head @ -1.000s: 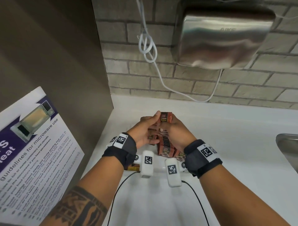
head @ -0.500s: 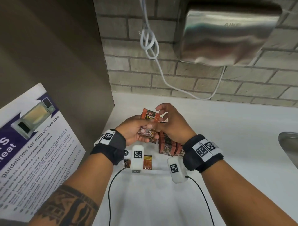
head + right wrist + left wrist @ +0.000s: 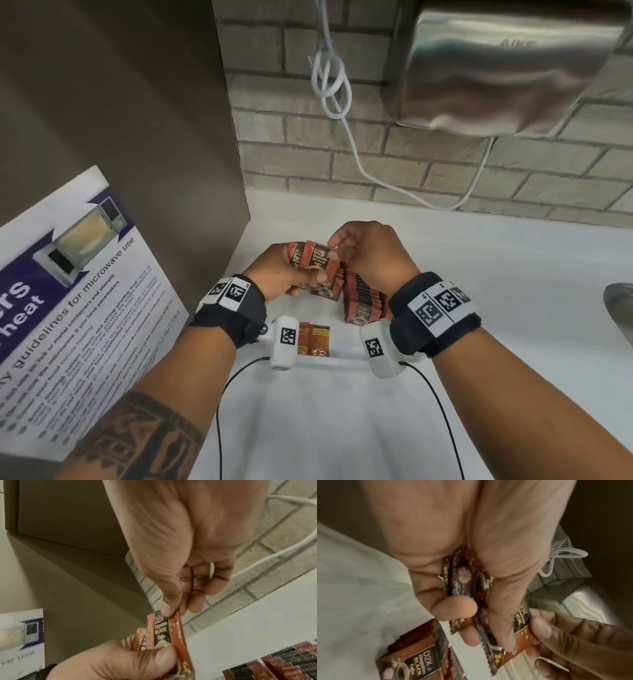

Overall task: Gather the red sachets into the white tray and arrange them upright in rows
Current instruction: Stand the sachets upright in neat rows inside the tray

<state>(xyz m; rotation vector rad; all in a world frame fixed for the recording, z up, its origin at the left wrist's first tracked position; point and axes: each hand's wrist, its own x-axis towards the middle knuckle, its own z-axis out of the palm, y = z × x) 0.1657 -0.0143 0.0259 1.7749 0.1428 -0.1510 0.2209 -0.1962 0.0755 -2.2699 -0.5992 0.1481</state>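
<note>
Both hands met mid-frame in the head view, above the far end of the white tray (image 3: 342,358). Left hand (image 3: 284,274) curled round a small bunch of red sachets (image 3: 301,260), thumb pressed on the front one, fingers wrapped behind per the left wrist view. Right hand (image 3: 371,253) pinched the top edge of the front sachet (image 3: 320,263) between thumb and forefinger (image 3: 167,608), other fingers loosely curled. Same sachet (image 3: 162,632) seen upright in the right wrist view, held at both ends. Row of upright sachets (image 3: 363,298) stood in the tray's right half, just below the right hand. One flat sachet (image 3: 313,337) lay back side up at the tray's near edge, lower centre, between the two wrist cameras. Tray sat on a white counter (image 3: 479,274). Microwave poster (image 3: 68,308) at left, steel hand dryer (image 3: 513,68) upper right, sink edge (image 3: 620,308) far right.
</note>
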